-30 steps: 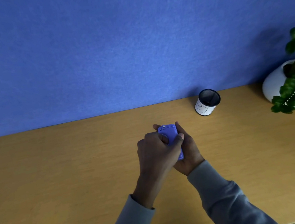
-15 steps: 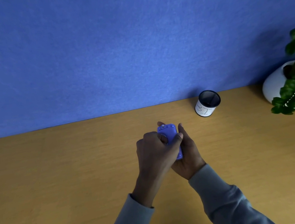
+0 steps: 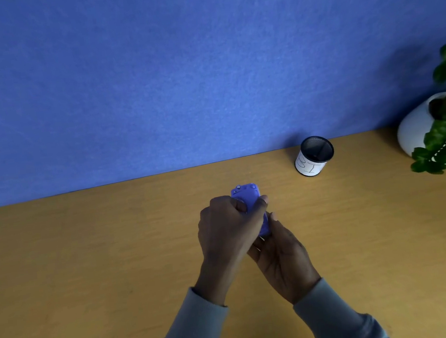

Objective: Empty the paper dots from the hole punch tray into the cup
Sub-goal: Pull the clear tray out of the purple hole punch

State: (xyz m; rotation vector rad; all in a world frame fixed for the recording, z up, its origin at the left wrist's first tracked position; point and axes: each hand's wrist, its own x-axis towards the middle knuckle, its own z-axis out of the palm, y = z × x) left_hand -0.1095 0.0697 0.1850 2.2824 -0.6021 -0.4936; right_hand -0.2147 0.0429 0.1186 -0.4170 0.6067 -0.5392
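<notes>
The small purple plastic hole punch [image 3: 247,197] is held above the light brown wooden table [image 3: 86,255], near the centre of the view, between both hands. The left hand [image 3: 227,226] is closed over the upper part of the hole punch, with its fingers curled across the top face and the thumb pressed against the right edge. The right hand [image 3: 282,257] sits lower and to the right, palm turned toward the left hand, with its fingertips [image 3: 272,216] touching the lower end of the hole punch; it grips that lower end, though the exact contact is partly hidden by the left hand. The far end of the hole punch projects beyond the left hand's fingers and shows small round metal studs. The tray and any paper dots cannot be made out. Both forearms wear grey-blue long sleeves [image 3: 191,332]. The black mesh cylindrical cup with a white paper label [image 3: 314,156] stands upright on the table, well apart from the hands, to the right and farther back, close to the blue fabric wall panel [image 3: 176,76]. At the right edge of the table, a green leafy plant in a round white pot [image 3: 419,128] stands beyond the cup.
</notes>
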